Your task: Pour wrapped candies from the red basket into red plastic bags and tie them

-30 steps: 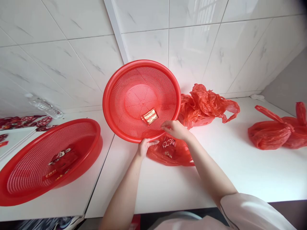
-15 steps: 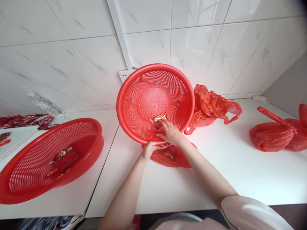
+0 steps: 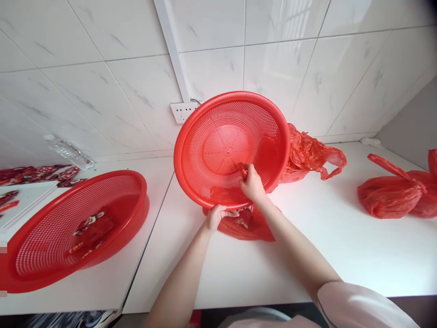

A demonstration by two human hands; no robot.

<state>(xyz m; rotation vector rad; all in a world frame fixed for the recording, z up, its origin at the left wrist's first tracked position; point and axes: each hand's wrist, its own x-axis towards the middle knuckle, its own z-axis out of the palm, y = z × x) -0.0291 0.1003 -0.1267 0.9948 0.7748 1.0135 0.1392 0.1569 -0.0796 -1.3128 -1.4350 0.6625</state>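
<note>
On a smooth white countertop (image 3: 321, 255), a round red perforated plastic basket (image 3: 228, 136) tilts toward the person, partly hiding a thin red plastic bag (image 3: 259, 230) below; a crumpled red plastic bag (image 3: 309, 155) sits just beside it to the right. The left hand (image 3: 216, 218) clasps the basket's near rim. Apart from it, inside the basket, the right hand (image 3: 253, 184) pinches a small red packet (image 3: 243, 171), partly covered by fingers.

The right hand's fingers (image 3: 251, 171) mostly hide a red item (image 3: 243, 172) (its kind unclear), while the left edge crops a basket (image 3: 137, 200).
</note>
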